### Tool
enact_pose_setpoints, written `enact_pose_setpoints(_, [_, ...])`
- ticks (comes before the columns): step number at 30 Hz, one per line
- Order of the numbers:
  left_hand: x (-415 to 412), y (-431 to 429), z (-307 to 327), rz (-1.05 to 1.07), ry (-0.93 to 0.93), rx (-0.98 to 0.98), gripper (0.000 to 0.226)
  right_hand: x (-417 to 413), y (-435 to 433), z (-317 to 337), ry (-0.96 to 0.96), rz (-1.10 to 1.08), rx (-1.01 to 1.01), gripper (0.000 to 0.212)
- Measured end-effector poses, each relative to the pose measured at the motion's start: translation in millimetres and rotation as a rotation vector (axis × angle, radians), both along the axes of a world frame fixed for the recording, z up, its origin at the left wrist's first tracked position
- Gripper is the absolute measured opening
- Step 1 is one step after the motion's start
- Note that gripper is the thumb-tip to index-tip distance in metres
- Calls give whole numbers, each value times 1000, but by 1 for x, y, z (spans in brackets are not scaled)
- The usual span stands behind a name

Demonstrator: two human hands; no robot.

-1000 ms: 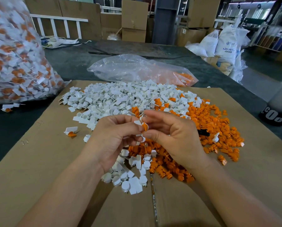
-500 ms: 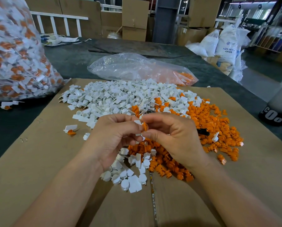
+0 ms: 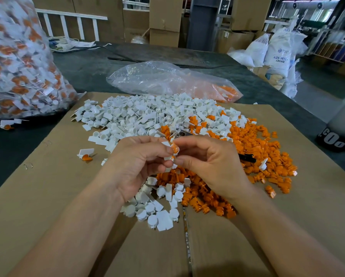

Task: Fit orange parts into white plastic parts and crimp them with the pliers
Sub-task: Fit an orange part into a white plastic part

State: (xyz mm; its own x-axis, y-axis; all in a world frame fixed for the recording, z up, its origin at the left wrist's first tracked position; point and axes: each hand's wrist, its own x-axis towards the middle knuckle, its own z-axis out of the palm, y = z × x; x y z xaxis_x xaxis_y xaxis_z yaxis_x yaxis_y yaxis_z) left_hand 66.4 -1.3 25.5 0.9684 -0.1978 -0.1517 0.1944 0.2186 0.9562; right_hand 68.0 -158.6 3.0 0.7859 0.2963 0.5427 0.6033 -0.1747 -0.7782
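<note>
Noted scant shift since half a second ago: left hand and right hand kept together, lifted slightly over the heaps; found left hand pinching a white plastic part between thumb and forefinger; found right hand pinching an orange part, pressed at the white part's mouth; could not tell seating depth; located both parts in the air above the meeting of white parts heap and orange parts heap; recorded pliers lying among orange parts just right of right hand, black handle alone plain; recorded one assembled piece apart on cardboard sheet, left of left hand; logged slack clear bag behind heaps; logged full bag of assembled pieces far left on dark table.
</note>
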Motion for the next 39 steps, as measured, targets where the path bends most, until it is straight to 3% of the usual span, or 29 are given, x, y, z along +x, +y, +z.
enact_pose_setpoints(7, [-1, -1, 2, 10, -7, -2, 6, 0, 1, -1, -36, 0, 20, 35])
enact_pose_setpoints(19, [-3, -4, 1, 50, -66, 96, 28, 1, -3, 0, -188, -110, -132, 29])
enact_pose_setpoints(30, [-4, -2, 2, 7, -50, 84, 24, 1, -4, 3, -261, -130, -205, 19])
enact_pose_setpoints(33, [-2, -2, 1, 16, -38, 58, 26, 0, -5, 7, -175, -110, -199, 27])
enact_pose_setpoints(36, [2, 0, 0, 63, -21, 17, 16, 5, -22, 21, 90, -302, -236, 54])
enact_pose_setpoints(39, [5, 2, -1, 103, -16, -12, 11, 13, -49, 29, 274, -506, -682, 88])
